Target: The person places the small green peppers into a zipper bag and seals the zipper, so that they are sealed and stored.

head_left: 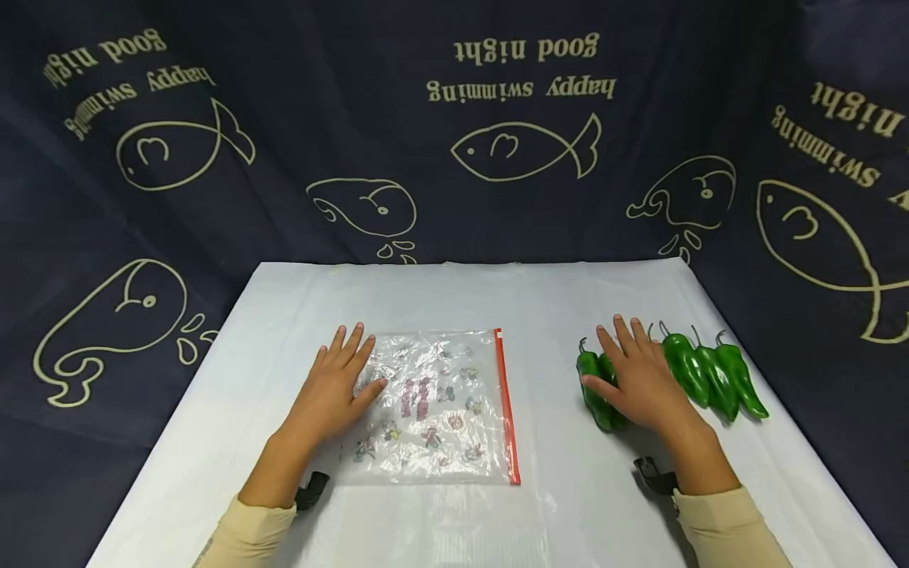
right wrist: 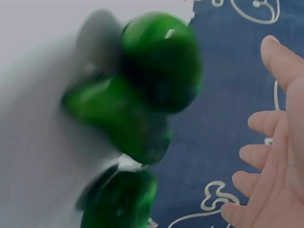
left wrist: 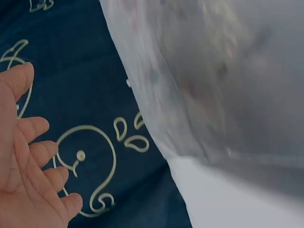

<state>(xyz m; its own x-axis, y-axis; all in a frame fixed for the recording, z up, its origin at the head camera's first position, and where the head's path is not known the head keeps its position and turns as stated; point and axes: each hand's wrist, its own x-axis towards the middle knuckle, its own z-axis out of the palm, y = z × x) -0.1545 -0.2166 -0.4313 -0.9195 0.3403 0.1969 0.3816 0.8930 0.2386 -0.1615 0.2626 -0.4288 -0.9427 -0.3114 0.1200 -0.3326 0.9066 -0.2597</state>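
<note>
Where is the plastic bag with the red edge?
In the head view, the bag lies on the white table, left of the green peppers, its red edge toward them and the left hand overlapping its opposite side.

A lane of bare table (head_left: 550, 394) ran between the bag (head_left: 454, 450) and the peppers (head_left: 685, 371), and a second lane lay behind both, limited by the curtain (head_left: 511, 225). In the head view, the left hand (head_left: 337, 386) overlapped the bag's left edge. The right hand (head_left: 642, 386) obstructed top access to part of the row. The bag's red strip (head_left: 507, 402) was unobstructed along its full length.
</note>
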